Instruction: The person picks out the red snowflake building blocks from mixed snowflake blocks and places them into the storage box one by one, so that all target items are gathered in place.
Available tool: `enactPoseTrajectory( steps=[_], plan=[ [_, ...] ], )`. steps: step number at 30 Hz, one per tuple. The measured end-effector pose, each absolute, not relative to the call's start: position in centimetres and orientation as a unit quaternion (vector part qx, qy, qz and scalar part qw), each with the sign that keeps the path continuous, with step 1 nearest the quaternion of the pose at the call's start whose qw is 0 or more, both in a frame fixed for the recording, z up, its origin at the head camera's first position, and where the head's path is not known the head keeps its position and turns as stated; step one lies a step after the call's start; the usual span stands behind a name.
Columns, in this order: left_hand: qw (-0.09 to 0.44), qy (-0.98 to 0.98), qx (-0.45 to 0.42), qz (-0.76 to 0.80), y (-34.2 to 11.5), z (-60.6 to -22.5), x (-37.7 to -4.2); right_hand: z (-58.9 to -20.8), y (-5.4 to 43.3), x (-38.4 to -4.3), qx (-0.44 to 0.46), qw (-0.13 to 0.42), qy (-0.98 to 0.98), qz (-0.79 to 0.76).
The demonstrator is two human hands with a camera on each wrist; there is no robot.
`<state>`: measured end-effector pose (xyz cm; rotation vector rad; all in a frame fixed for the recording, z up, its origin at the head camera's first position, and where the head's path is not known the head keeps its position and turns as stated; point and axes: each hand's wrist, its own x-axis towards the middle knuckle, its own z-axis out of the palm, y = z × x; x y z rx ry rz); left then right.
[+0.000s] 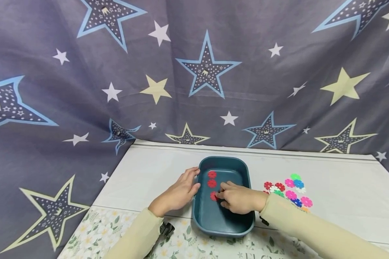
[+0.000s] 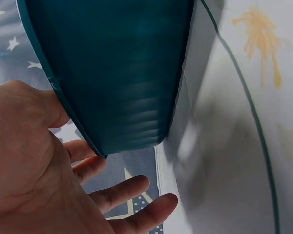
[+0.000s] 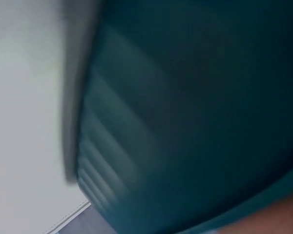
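Note:
A dark teal rectangular tray (image 1: 225,232) stands on the table, with three red snowflake discs (image 1: 212,183) in a column on its floor toward the left side. My left hand (image 1: 178,190) rests against the tray's left rim, thumb and fingers spread; in the left wrist view, the hand (image 2: 44,161) has loosely extended fingers beside the tray's outer wall (image 2: 107,87). Inside the tray, my right hand (image 1: 238,198) touches the nearest red disc with its index fingertip, the thumb lying apart from the disc. The right wrist view mostly shows the tray's outer wall (image 3: 176,122).
To the tray's right lies a loose spread of snowflake discs (image 1: 291,194) in pink, red, blue, green, white and orange. A white cover (image 1: 155,162) and a floral cloth (image 1: 100,228) lie over the table. A star-patterned curtain (image 1: 194,108) hangs behind.

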<state>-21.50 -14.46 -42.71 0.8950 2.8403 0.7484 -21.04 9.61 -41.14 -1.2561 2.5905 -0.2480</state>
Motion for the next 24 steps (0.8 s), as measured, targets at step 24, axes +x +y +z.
enactPoseTrajectory(
  steps=[24],
  plan=[
    [0.022, 0.923, 0.296, 0.245, -14.4, -42.8, -21.5, -37.8, 12.9, -21.3, -0.399, -0.030, 0.901, -0.170]
  ],
)
